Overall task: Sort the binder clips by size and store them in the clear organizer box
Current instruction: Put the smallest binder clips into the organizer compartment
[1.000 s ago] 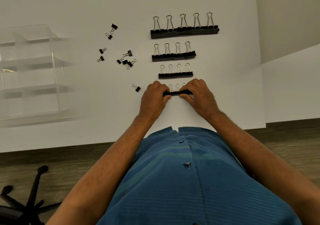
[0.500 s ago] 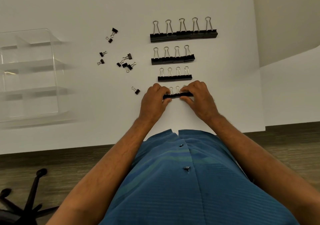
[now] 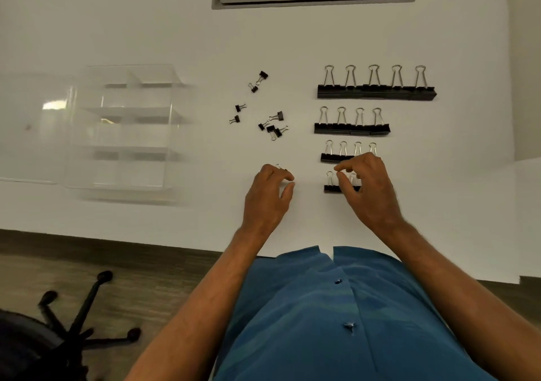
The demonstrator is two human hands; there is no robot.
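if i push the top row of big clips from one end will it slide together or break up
Probably breaks up: the top row of big clips is five separate bodies merely abutting. They look small and light, so they'd likely slide easily on the smooth white table. Their upright wire handles might snag each other.

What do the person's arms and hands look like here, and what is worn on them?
Both forearms are bare up to the frame edge, with no sleeves showing. The left hand and right hand have no gloves, and no rings or watch show. The blue ribbed button-front shirt has small dark buttons.
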